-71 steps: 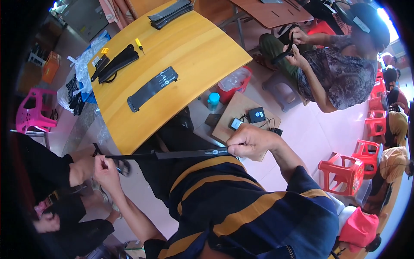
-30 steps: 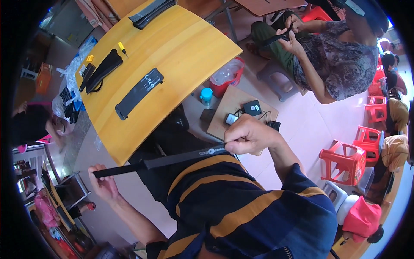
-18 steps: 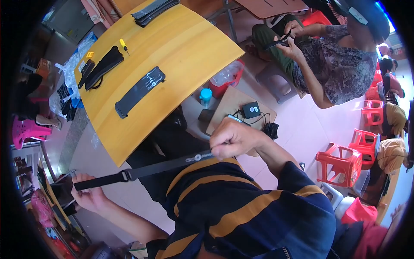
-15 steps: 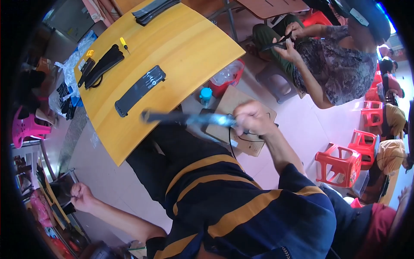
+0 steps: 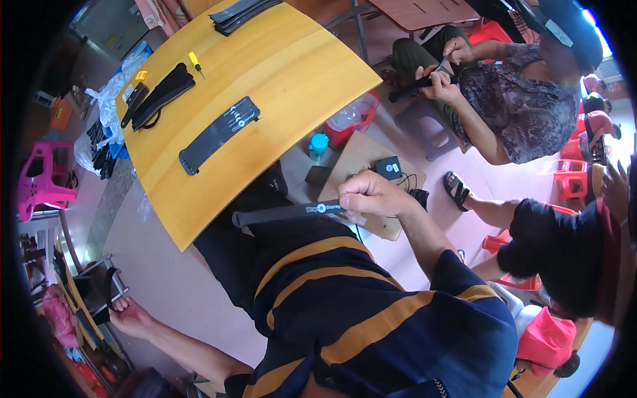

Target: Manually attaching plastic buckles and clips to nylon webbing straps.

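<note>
- Hands of the wearer, two in view, set well apart, each holding one thing.
- Right hand (image 5: 375,194): one, thumb and fingers pinched tight on one end of a dark grey strap (image 5: 279,213), which sticks out to the left over the wearer's lap, pale lettering on it; its other end is free.
- Left hand (image 5: 135,320): one, low at the left, its fingers curled narrow on one narrow black strip (image 5: 110,286) that arcs above the fingertips; whether it is a closed loop, I cannot tell.
- Yellow table (image 5: 285,73): one, ahead of the wearer.
- Printed piece (image 5: 215,136): one dark, flat shape near the table's middle; whether it is several layers, I cannot tell.
- Dark bundles on the table: two, one black bundle (image 5: 162,96) toward the left edge and one dark stack (image 5: 244,14) at the far edge; their pieces overlap too much to count.
- Screwdriver (image 5: 194,61): one, yellow-handled, just beside the black bundle.
- Red bin (image 5: 342,138): one, with a clear liner, on the floor beside the table; near it, one turquoise-lidded jar (image 5: 318,142).
- Black box (image 5: 388,167): one, on a brown board (image 5: 361,149), cables beside it.
- Co-worker (image 5: 517,109): one, seated at the right, two hands on a dark piece (image 5: 413,88).
- Pink chair (image 5: 45,182): one, at far left.
</note>
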The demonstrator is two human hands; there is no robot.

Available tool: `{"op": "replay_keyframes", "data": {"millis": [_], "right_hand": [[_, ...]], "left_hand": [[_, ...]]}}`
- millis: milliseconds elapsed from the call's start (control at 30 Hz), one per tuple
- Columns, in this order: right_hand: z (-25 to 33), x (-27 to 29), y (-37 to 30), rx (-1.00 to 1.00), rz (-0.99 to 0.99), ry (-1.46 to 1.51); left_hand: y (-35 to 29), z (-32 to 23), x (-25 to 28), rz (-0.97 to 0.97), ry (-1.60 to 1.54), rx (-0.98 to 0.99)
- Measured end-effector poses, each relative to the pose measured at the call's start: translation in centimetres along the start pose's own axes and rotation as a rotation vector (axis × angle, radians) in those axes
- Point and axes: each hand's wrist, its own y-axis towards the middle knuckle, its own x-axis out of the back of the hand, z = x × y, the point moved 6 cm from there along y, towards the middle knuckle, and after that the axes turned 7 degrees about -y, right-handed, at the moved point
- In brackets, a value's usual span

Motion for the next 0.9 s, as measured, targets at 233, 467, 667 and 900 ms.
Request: {"op": "replay_keyframes", "data": {"millis": [233,467,667,900], "right_hand": [[-1.5,-0.2,-0.1,-0.069,-0.092,0.046],[-2.1,-1.2,1.6,-0.136,-0.036,-0.035],[-4.4,-1.8,1.1,-0.153,-0.059,0.052],[-5.2,-2.3,1.8,-0.166,-0.044,0.058]], "left_hand": [[0.8,2.3,-4.8,0.124,0.047,0.064],[1.3,6.8,-13.3,0.128,0.094,0.159],[-1.7,12.9,-29.7,0.436,0.141,0.101],[-1.0,17.1,-38.3,0.604,-0.034,0.176]]}}
